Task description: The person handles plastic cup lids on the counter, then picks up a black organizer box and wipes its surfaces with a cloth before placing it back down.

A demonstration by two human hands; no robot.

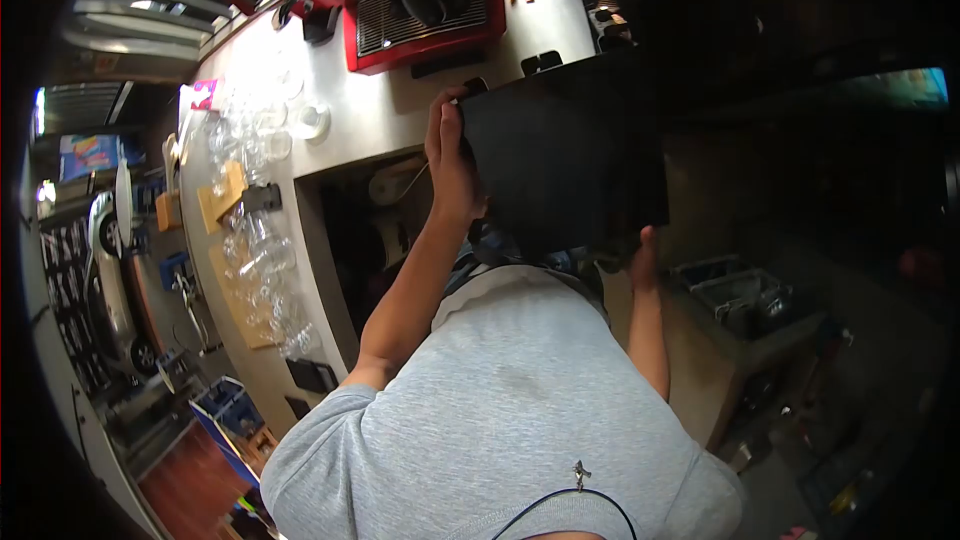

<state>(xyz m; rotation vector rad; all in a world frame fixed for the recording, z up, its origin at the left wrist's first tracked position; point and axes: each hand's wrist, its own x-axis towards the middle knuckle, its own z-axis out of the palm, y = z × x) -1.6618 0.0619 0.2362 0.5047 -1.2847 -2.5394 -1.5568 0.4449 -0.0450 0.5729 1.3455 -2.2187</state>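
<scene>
In front of my body is a large black rectangular panel or box (pixel 560 160); its dark face hides its depth and exact kind. My left hand (pixel 453 155) is closed on its left edge, fingers wrapped round the upper left corner. At the lower right corner, my right hand (pixel 645 260) grips the edge, with only part of it showing in the dim light. Just beyond the black panel stands a red espresso machine (pixel 425 15) with a metal drip grate and a black-handled portafilter.
Many clear glasses (pixel 260 270) stand along the counter (pixel 370 125) on the left, near wooden boards (pixel 225 195). An open shelf (pixel 345 240) lies under the counter. To the right, a dark crate (pixel 735 290) rests on a lower surface. A car (pixel 115 285) is parked outside.
</scene>
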